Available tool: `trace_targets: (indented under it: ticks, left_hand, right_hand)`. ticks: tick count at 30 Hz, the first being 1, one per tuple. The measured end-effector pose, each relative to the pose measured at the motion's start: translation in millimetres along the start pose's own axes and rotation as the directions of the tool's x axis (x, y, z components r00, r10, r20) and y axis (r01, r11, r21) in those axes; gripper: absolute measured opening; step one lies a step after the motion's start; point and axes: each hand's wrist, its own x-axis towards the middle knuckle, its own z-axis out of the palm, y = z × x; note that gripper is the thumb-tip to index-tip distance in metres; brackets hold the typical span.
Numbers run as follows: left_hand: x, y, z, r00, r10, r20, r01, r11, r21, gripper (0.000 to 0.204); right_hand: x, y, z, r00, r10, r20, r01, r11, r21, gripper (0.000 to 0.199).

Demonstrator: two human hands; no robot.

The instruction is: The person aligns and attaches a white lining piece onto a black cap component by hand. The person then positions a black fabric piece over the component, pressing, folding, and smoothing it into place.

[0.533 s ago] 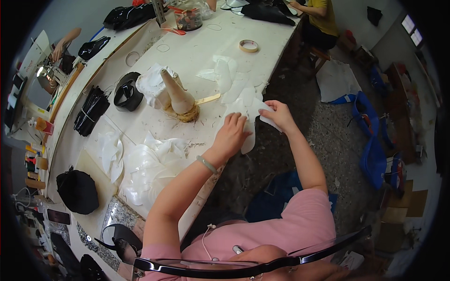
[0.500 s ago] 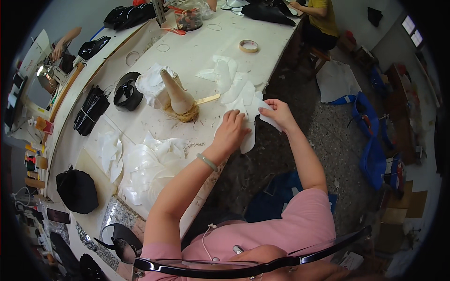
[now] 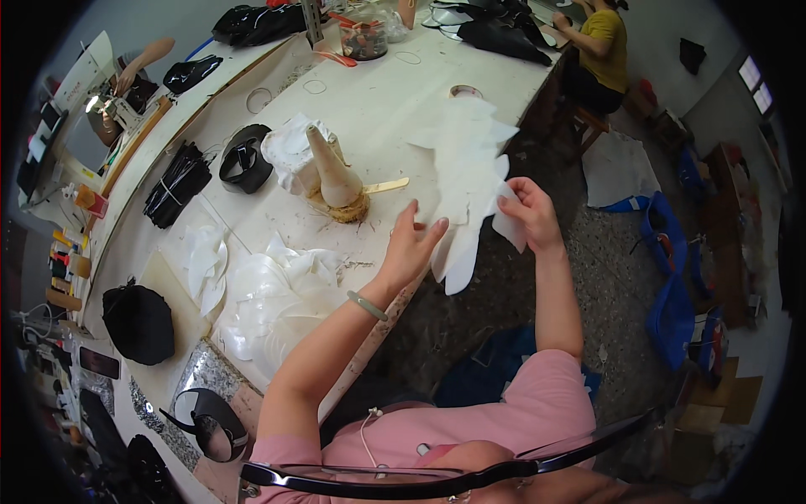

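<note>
1. The right hand (image 3: 533, 214), right of centre in the frame, is closed in a pinch, thumb and fingers gripping the right edge of a white sheet (image 3: 474, 181).
2. The left hand (image 3: 410, 250), at the centre, is half open, thumb parted from the fingers, near the sheet's left edge; whether it touches cannot be told.
3. The sheet, thin and irregular with pointed and rounded edges, spreads from the centre toward the upper right, its lower end jutting past the edge of the white surface (image 3: 382, 118).
4. Left of it stand a pale cone (image 3: 334, 176) and a flat wooden stick (image 3: 390, 184) pointing toward the sheet.
5. A heap of glossy white pieces (image 3: 273, 294) lies at lower left of centre.
6. A tape roll (image 3: 464, 90) shows just beyond the sheet's upper end.
7. In the upper right sits a person in a yellow top (image 3: 606, 35).
</note>
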Motion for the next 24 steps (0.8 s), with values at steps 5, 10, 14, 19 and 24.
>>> trace_targets:
  ticks: [5,10,14,19,24]
  left_hand:
    - [6.3,23.1,-0.9,0.828,-0.366,0.425,0.511,0.804,-0.304,0.066]
    - [-26.7,39.8,-9.3,0.765,-0.196,0.613,0.549,0.696,-0.463,0.032]
    - [-39.4,50.9,-4.9,0.784,-0.04,0.62,0.353,0.85,-0.39,0.031]
    - [-74.9,68.8,-7.9,0.828,0.559,0.041,-0.482,0.672,0.562,0.035]
    - [-124.5,76.2,-8.0,0.713,0.7,0.043,-0.647,0.634,0.424,0.035]
  right_hand:
    - [-65.9,12.6,-9.7,0.976,-0.194,0.104,0.176,0.971,0.163,0.041]
    - [-113.0,33.4,-22.7,0.944,-0.071,0.322,0.02,0.987,0.16,0.088]
    - [-127.5,53.2,-25.8,0.95,0.051,0.308,-0.203,0.852,0.483,0.083]
    - [-129.8,-4.5,35.9,0.995,0.015,-0.095,0.015,0.951,0.307,0.043]
    - [-147.4,-26.2,55.3,0.981,-0.045,-0.189,0.097,0.956,0.275,0.039]
